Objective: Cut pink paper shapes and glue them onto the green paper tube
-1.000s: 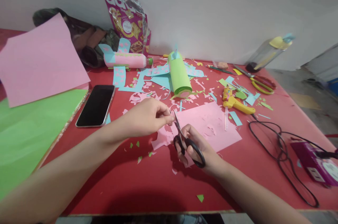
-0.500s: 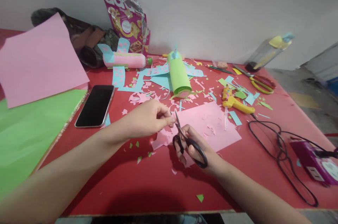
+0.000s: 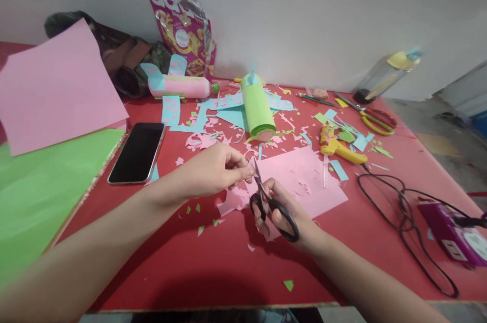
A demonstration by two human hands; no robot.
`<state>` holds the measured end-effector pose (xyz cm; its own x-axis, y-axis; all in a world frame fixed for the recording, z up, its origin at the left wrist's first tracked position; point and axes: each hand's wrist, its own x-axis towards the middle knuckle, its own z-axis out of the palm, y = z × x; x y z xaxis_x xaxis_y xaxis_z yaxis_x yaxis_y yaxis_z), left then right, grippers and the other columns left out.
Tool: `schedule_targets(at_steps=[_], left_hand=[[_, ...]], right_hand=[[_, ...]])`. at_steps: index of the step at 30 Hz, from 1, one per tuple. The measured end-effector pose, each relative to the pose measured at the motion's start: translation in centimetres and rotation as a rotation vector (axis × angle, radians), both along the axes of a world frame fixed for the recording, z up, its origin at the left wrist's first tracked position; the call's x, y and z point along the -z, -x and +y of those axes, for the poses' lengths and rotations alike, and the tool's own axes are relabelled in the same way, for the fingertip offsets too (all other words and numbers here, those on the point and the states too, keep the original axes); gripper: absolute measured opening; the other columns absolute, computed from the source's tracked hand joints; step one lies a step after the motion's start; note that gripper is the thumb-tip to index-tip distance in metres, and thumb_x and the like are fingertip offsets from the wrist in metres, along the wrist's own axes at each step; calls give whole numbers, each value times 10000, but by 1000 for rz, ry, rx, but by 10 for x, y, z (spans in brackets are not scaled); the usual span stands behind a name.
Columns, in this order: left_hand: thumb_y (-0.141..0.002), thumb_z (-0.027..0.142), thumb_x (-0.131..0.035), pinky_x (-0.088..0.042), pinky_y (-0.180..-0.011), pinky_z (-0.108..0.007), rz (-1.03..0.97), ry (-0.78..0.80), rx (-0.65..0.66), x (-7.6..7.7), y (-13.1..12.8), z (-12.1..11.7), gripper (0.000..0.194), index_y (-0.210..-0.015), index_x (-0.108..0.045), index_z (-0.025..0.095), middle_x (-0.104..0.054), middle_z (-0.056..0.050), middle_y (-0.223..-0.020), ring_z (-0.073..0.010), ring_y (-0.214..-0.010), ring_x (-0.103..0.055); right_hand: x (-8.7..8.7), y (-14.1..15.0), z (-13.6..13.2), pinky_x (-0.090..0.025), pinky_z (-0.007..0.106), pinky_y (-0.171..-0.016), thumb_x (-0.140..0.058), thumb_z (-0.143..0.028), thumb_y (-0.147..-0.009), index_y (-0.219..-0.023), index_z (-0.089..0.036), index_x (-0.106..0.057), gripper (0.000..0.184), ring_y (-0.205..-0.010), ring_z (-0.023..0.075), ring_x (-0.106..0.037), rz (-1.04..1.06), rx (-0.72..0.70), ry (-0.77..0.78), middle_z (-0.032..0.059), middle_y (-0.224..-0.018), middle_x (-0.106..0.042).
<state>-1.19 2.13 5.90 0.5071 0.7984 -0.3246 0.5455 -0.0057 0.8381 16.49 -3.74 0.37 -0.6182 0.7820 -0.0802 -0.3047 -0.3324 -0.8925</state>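
My left hand (image 3: 218, 170) is closed in a pinch, thumb against fingertips, on a tiny pink scrap of paper that barely shows. My right hand (image 3: 287, 209) grips black-handled scissors (image 3: 283, 219), with fingers through the loops. Their blades point up and away from me, slightly parted, close beside my left fingertips. Beneath both hands lies a pink paper sheet (image 3: 319, 186) with small cut pieces on it. Behind it, a green paper-wrapped tube (image 3: 258, 107) with light blue wings rests on the table.
A phone (image 3: 137, 153) and large pink paper (image 3: 61, 92) lie left. A pink-wrapped bottle (image 3: 186, 87) stretches before a snack bag (image 3: 184, 34). Rightward are a yellow glue gun (image 3: 342, 150), its cord, another pair of scissors (image 3: 376, 121), a tilted clear bottle (image 3: 384, 79) and a purple power strip (image 3: 451, 237).
Both hands have shifted very slightly, the left fingertips a little to the right. The scissor blades have turned a bit and spread slightly. Everything else stays put.
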Motion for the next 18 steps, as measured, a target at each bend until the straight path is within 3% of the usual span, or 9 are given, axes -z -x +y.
schedule_targets(at_steps=[10, 18], left_hand=[[-710, 333, -506, -363, -523, -223, -63, 33, -41, -1, -2, -3, 273, -506, -464, 156, -474, 20, -516, -93, -493, -444], [-722, 332, -488, -343, -503, -221, -12, 2, -1, -1, -1, -2, 266, -517, -469, 163, -469, 28, -506, -88, -474, -425]], right_hand=[[3, -1, -1, -341, 216, -501, -570, -535, -702, -828, -225, -340, 407, -531, 65, -461, 73, -22, -3, -28, -755, -458], [-1, 0, 0, -332, 218, -513, -573, -525, -706, -811, -218, -335, 402, -543, 67, -455, 57, -25, 4, -25, -753, -456]])
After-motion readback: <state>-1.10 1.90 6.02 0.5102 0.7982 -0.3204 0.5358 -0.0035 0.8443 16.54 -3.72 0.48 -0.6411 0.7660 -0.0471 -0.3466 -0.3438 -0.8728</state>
